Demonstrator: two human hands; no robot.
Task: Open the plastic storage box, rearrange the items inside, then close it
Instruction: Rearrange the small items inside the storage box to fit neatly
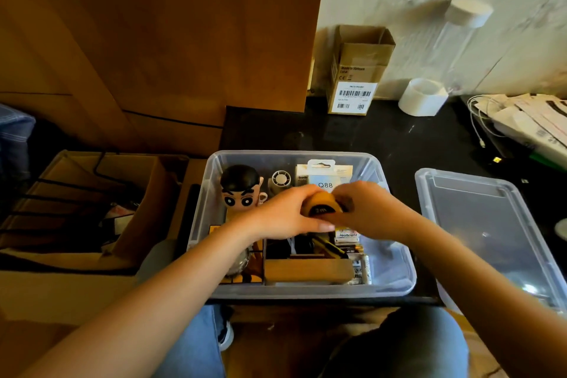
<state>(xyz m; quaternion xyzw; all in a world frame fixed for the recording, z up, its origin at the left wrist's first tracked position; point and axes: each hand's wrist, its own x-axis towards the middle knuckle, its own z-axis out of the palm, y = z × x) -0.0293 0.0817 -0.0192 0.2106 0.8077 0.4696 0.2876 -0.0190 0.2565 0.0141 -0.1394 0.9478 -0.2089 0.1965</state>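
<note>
clear plastic storage box (395, 273) open, sits at the near edge of the dark table (383, 138), between both forearms. its clear lid (491, 230) lies flat on the table just right of the box, apart from it.

both hands meet above the middle of the box. left hand (285, 218) and right hand (368, 212) both curl fingers round a small round yellow-and-black tape measure (322, 205), marked "2m"; it is held over the contents, not resting on them.

inside the box: cartoon boy figure (241, 187) upright at far left; small white fan (280, 179) beside it; white "q88" package (325, 176) standing against the far wall; wooden block (306, 270) along the near side; batteries (362, 270) near right.

on the table far back: open cardboard carton (356, 70), white tape roll (423, 97). papers and a cable (527, 123) far right.
</note>
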